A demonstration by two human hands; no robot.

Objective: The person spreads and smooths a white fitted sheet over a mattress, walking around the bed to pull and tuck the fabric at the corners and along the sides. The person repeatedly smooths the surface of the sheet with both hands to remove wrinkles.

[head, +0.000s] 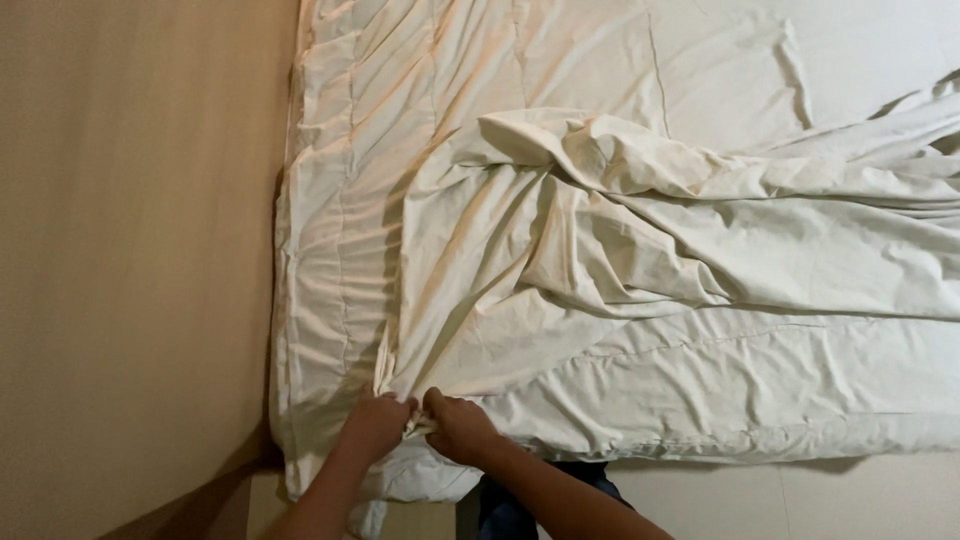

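Presently, left hand [375,425] and right hand [457,425], each grip clenched on the cream bedsheet [560,260] at the mattress [320,300] corner. Risk: bunched fabric may slip loose.

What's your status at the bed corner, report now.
Left hand and right hand both gripping the cream sheet at the mattress corner. Sheet bunched and wrinkled across the bed. Nothing blocking.

You have a cream sheet [600,250] spread loose over the mattress [310,330], heavily creased, with a thick twisted ridge of folds running from its middle out to the right edge. Its near left corner is bunched into a tight gather, drawing long creases toward that point.
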